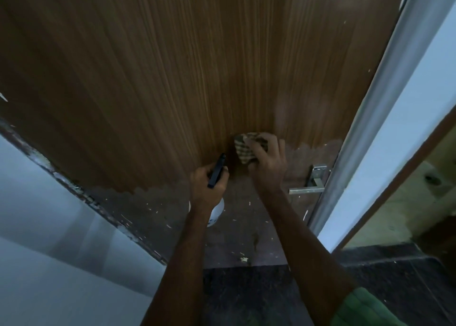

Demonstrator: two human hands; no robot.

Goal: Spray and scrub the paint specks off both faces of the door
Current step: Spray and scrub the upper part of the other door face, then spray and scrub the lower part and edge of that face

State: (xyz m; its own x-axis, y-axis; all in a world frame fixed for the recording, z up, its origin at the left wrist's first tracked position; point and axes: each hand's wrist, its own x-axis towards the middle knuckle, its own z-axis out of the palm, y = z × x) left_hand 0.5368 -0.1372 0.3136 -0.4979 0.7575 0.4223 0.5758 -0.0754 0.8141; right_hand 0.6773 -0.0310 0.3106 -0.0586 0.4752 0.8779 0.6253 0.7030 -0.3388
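1. I am looking at a big brown wooden door (172, 66) right in front of me.
2. My right hand (267, 162) is holding a checked cloth (246, 148) against the door. Its fingers (259, 140) are curling over the cloth and pressing it on the wood.
3. My left hand (207, 185) is gripping a spray bottle (217, 211). Its fingers are wrapping round the black spray head (217, 170), and the white body is hanging below the hand.
4. The black nozzle is pointing up at the door, just left of the cloth fingers.
5. The wood above my fingers is looking bright brown. The wood below my fingers is looking dull and grey, with little white paint specks (158, 211) on it.
6. A silver door handle (311, 185) is sitting to the right of my right-hand fingers, near the door's edge.
7. A green sleeve (365, 308) is showing on my right arm.
8. A dark floor (246, 296) is lying below the door.
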